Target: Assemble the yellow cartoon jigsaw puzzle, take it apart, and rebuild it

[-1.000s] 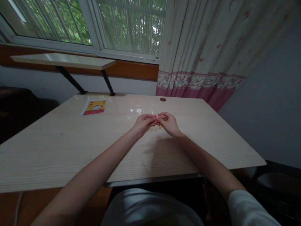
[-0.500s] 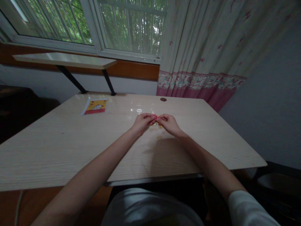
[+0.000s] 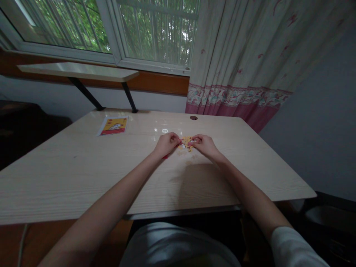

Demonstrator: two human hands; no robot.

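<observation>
Small yellow, white and dark jigsaw pieces [image 3: 187, 140] lie in a cluster on the table between my two hands. My left hand [image 3: 167, 144] is at the cluster's left side, thumb and fingers pinched on a red jigsaw piece [image 3: 180, 141]. At the right side, my right hand [image 3: 204, 144] pinches a pinkish-red jigsaw piece [image 3: 190, 144], mostly covered by the fingertips. A bit of red [image 3: 165, 157] shows on the table under my left wrist. Individual pieces are too small to make out clearly.
A picture card [image 3: 114, 127] with a white animal on yellow and red lies at the table's back left. Behind it stands a raised shelf [image 3: 80, 70] on black legs. A round cable hole [image 3: 194, 118] is near the back edge of the wooden table [image 3: 236, 148].
My hands have moved apart from each other, the left one slightly left and the right one slightly right. More of the yellow pieces between them now shows, and red appears under my left wrist.
</observation>
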